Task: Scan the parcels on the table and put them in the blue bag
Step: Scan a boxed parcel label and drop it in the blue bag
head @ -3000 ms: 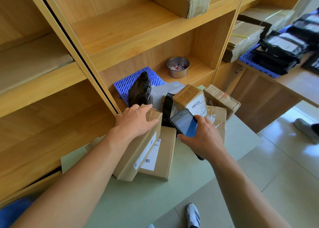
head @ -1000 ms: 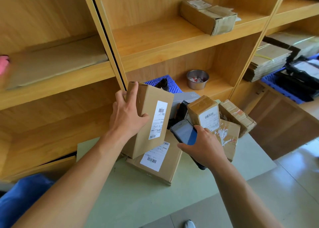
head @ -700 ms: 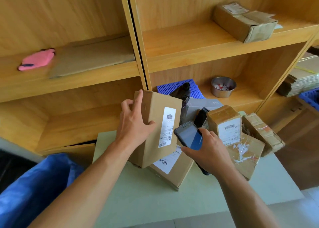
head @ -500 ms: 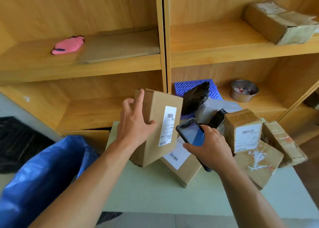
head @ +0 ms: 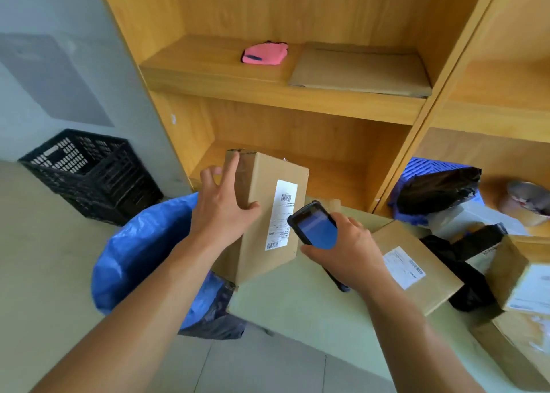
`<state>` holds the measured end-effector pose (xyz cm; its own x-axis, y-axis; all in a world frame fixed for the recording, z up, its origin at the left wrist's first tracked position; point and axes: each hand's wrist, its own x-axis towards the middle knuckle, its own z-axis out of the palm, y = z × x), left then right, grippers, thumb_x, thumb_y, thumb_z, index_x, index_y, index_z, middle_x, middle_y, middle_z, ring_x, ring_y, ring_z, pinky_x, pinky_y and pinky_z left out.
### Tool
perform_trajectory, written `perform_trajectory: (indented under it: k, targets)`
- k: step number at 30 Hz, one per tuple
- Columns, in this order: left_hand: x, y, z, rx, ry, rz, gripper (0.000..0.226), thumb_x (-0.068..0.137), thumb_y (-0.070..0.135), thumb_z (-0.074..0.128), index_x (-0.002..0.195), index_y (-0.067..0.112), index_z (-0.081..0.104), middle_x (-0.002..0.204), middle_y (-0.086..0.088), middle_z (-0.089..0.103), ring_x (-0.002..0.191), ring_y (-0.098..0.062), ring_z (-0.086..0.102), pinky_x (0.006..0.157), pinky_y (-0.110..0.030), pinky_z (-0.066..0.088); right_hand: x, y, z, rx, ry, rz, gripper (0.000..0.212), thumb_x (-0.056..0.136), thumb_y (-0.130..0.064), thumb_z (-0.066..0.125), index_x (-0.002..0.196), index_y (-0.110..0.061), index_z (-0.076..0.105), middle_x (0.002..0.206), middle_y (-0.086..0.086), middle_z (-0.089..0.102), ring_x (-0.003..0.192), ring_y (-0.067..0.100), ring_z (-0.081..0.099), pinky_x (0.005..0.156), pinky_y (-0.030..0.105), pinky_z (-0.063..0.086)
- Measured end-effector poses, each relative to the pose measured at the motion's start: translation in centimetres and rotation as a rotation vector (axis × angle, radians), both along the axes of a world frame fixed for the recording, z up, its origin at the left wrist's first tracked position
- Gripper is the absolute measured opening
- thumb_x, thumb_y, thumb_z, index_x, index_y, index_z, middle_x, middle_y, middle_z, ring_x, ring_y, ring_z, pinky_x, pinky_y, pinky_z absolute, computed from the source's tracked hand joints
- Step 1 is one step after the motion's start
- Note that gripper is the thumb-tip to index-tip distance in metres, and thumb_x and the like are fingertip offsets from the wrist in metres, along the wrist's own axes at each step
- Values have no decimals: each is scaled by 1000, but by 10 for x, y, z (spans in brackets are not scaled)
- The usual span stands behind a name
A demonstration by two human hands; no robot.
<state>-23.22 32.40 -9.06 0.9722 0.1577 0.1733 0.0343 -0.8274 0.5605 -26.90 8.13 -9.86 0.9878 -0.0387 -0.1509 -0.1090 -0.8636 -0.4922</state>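
At the left edge of a pale green table [head: 297, 312], a person's left hand [head: 221, 211] grips a tall cardboard parcel [head: 259, 252], thumb on its front face and fingers spread round its far side. The right hand [head: 348, 249] is wrapped round a handheld scanner [head: 315, 229], whose blue screen sits just beside the parcel's white label [head: 282, 214]. The parcel stands on end, its long axis close to vertical. From here it is hard to tell whether its lower end touches the table or is lifted off it. The open blue bag [head: 140, 244] gapes on the floor just left of and below that edge, on the left hand's side, so the drop looks like a short swing leftward and down for that hand alone. More parcels [head: 416, 267] lie toward the table's right edge
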Motion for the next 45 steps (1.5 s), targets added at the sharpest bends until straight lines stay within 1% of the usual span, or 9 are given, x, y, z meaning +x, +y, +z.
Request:
perform_trajectory:
  k: [4,11,14,18,23,28,35,40,45]
  targets:
    - [-20,79,1,4,-9,75,102,80,46,73,156,46,4,142,2,23,126,-25,46,90,-42,52,-1,77,2,-3,-23,74,81,63,-73,70,129,-32,49,106,-11,54,90,11,58,73,35,58]
    - [-61,218,7,27,-23,272,100,80,46,73,154,46,6,141,4,23,120,-29,49,92,-48,54,-2,204,5,47,-27,214,91,70,-64,75,146,-26,42,131,-2,55,114,20,56,83,34,50]
    - [-73,263,7,152,-36,350,102,77,45,76,154,42,8,141,-4,28,118,-34,50,84,-48,54,2,240,5,50,-51,244,92,71,-64,76,145,-21,44,139,0,53,125,23,53,94,36,49]
    - [-79,307,1,207,-3,443,100,76,43,77,153,40,15,140,-6,32,118,-35,48,76,-44,46,10,276,4,18,-40,283,90,72,-65,77,143,-18,47,137,3,53,126,25,51,97,38,46]
    - [-68,331,-8,160,60,485,90,79,43,77,151,41,21,140,-3,31,120,-30,49,75,-42,44,34,300,-1,26,-28,329,92,73,-64,77,146,-20,43,141,2,52,130,25,49,101,42,46]
    - [-47,339,-15,159,91,510,87,80,44,75,151,42,24,141,-2,30,122,-31,47,80,-44,45,70,317,-10,43,-10,360,89,73,-63,77,144,-19,45,138,3,52,125,25,52,93,40,47]
    - [-18,361,-32,160,149,540,90,83,45,75,154,40,21,144,-4,28,124,-31,47,89,-48,48,112,347,-30,67,32,411,90,72,-65,76,144,-22,44,137,1,53,124,24,53,95,43,51]
    - [12,374,-62,129,194,457,88,83,46,74,154,40,22,143,-1,29,125,-30,47,90,-51,51,132,363,-51,23,83,377,88,70,-67,74,140,-21,46,129,1,55,115,23,56,89,42,53]
    - [53,390,-104,82,248,334,88,81,45,75,152,42,22,141,0,30,125,-28,47,87,-51,52,150,381,-73,-10,95,257,90,74,-61,76,147,-23,39,135,0,51,122,25,53,91,41,50]
